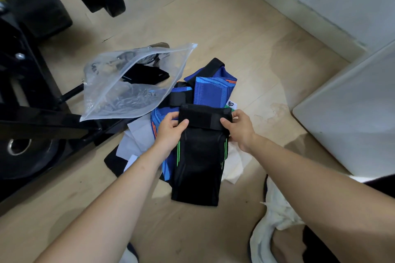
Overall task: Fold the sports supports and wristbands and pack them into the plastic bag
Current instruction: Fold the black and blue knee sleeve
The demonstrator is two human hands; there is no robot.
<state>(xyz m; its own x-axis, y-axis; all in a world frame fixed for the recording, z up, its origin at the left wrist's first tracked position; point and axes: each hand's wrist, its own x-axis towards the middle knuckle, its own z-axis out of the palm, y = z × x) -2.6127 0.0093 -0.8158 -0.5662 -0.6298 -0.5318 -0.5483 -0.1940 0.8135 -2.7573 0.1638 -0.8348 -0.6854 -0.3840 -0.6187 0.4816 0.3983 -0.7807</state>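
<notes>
Wooden floor (213, 17), early stage: left hand (171, 128) and right hand (239, 129) pinch the far end of an unfolded black support (198, 168); blue supports (213, 94) lie beyond; plastic bag (115, 102), left, holds one dark item (146, 74).

So the floor (213, 28) is pale wood-look stuff, a bit stained near the white panel (352, 113) on the right. A clear bag (119, 96) lies flat on it, one edge over a black frame (42, 117) that also sits on the floor with a weight plate (27, 156). Just beside the bag there's a pile of blue supports (213, 94), with white papers (136, 139) partly under it. A black support (198, 168) lies across the pile, near end on the floor. White shoe (275, 215) bottom right.
</notes>
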